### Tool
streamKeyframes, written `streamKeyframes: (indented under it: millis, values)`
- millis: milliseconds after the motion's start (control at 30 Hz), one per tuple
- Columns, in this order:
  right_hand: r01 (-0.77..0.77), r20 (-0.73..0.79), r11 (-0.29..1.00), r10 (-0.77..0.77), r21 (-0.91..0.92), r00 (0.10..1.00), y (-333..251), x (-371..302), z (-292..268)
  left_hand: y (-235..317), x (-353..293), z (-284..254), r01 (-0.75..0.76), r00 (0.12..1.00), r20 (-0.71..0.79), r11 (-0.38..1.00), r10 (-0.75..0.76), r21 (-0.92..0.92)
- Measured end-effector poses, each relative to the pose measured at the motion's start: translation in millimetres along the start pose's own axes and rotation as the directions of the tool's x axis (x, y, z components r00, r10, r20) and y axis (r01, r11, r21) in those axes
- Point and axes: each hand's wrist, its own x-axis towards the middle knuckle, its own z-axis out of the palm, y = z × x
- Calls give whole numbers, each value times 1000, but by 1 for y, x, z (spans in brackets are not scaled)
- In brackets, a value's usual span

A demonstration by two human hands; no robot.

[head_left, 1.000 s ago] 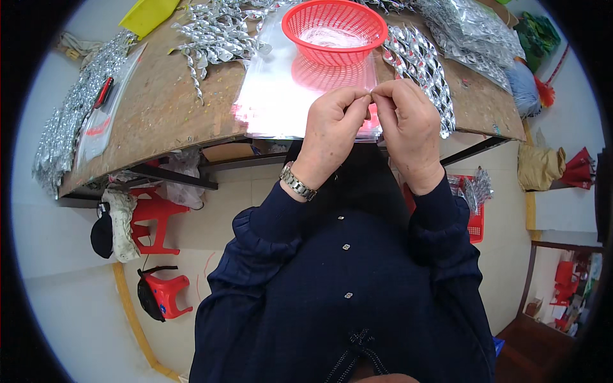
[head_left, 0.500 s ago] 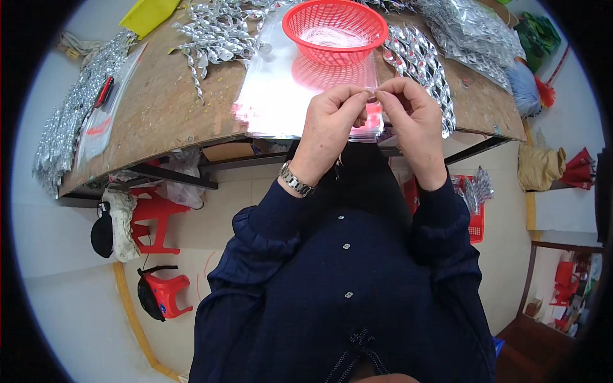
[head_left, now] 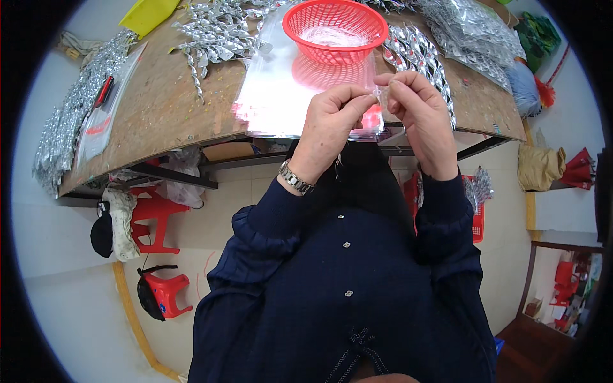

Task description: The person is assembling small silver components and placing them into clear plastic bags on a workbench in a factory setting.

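Note:
My left hand (head_left: 322, 131), with a metal watch at the wrist, is closed in a pinch of thumb and forefinger. Beside it my right hand (head_left: 426, 121) has its thumb and fingers closed too. Between the fingertips shows a small, pale, clear bit (head_left: 380, 96), perhaps a thread loop; its kind is too small to make out. A thin shiny end (head_left: 339, 167) dangles below my left hand, its upper part hidden. Both hands hover over the near edge of a stack of clear plastic sheets or bags (head_left: 271, 86). Just beyond stands a red mesh basket (head_left: 338, 56) holding fine whitish strands.
Twisted silver strips (head_left: 214, 35) lie left of the basket, and more silver spirals (head_left: 418, 57) lie right of it. Packed silver bundles (head_left: 476, 32) fill the far right. A red-and-black cutter (head_left: 103, 92) rests at the left. Red stools (head_left: 171, 295) stand on the floor.
My right hand has shifted slightly right and turned, its fingertips moving a little away from the left ones. The pale clear bit now shows between them. My left hand has barely moved.

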Motion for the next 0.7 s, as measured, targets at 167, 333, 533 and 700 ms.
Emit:
streamKeyframes:
  millis: [167, 333, 533, 700]
  values:
    - [-27, 75, 965, 8, 262, 997, -4, 2, -7, -2, 0, 0, -10, 1000, -10, 1000, 10, 4]
    - [15, 74, 921, -47, 390, 996, -6, 6, -18, -1, -2, 2, -57, 998, -6, 998, 57, -9]
    - [108, 11, 924, -121, 366, 993, -17, 23, -56, 0, -6, -3, -49, 999, -23, 998, 48, -43]
    - [64, 57, 942, -87, 328, 995, -22, 22, -55, 3, -5, -3, -29, 994, 104, 999, 25, 28]
